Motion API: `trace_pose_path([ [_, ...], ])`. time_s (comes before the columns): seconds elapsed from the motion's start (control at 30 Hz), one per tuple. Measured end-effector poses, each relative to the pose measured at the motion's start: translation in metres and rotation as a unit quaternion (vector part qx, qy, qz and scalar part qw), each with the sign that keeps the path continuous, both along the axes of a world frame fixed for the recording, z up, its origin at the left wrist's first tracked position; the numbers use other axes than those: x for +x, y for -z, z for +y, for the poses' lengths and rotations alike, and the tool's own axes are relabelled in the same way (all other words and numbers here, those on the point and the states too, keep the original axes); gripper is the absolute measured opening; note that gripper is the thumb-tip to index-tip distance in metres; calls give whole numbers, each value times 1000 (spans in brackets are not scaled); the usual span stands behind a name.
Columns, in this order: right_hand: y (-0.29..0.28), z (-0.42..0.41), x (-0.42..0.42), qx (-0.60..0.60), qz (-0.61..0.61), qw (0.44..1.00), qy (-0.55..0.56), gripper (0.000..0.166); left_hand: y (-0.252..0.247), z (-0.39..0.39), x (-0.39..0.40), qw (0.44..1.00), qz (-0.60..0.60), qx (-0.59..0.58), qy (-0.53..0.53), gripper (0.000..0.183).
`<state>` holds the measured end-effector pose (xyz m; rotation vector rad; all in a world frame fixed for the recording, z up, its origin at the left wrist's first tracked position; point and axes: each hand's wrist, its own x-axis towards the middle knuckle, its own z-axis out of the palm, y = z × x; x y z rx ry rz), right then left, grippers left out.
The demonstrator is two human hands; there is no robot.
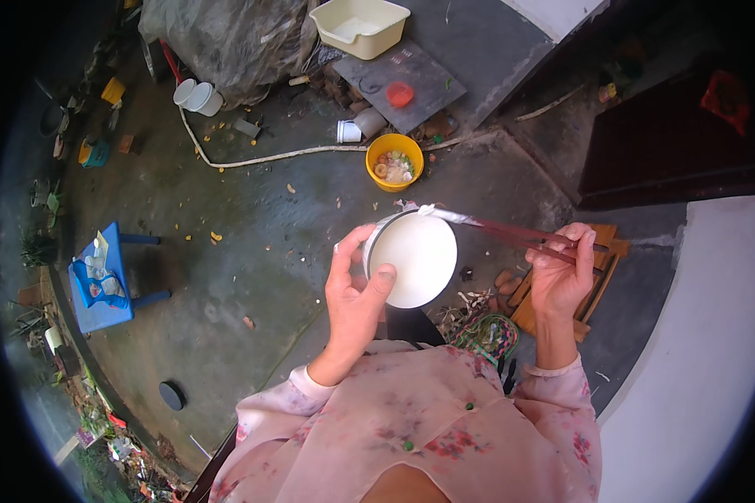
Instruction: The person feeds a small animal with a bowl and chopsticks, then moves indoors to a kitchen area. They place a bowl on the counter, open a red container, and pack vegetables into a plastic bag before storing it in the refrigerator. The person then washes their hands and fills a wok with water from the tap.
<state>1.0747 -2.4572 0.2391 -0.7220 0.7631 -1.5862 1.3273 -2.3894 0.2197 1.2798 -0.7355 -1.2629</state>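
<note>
My left hand (354, 295) holds a white cup or bowl (418, 264) with a dark rim, thumb over the near edge and fingers around its side. Its inside looks smooth and white; I cannot tell whether that is a liquid or the bare bottom. My right hand (563, 273) grips a pair of dark reddish chopsticks (516, 235) near their thick ends. Their far ends, coated with white paste, meet the bowl's upper rim. Beyond the bowl a yellow bucket (375, 171) with food scraps inside stands on the concrete floor.
A slatted wooden stool (582, 311) stands below my right hand, beside a woven basket (514, 333). To the left is a blue plastic stool (91, 319) bearing packets. A pale hose (277, 156) crosses the floor near the bucket. Further off sit a cream tub (377, 41) and white buckets (206, 100).
</note>
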Motion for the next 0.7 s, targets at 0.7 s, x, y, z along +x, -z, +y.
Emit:
trace_pose_path([
  [0.7,230,-215,44,120,181,976,-11,28,26,20,40,972,-27,101,-212,59],
])
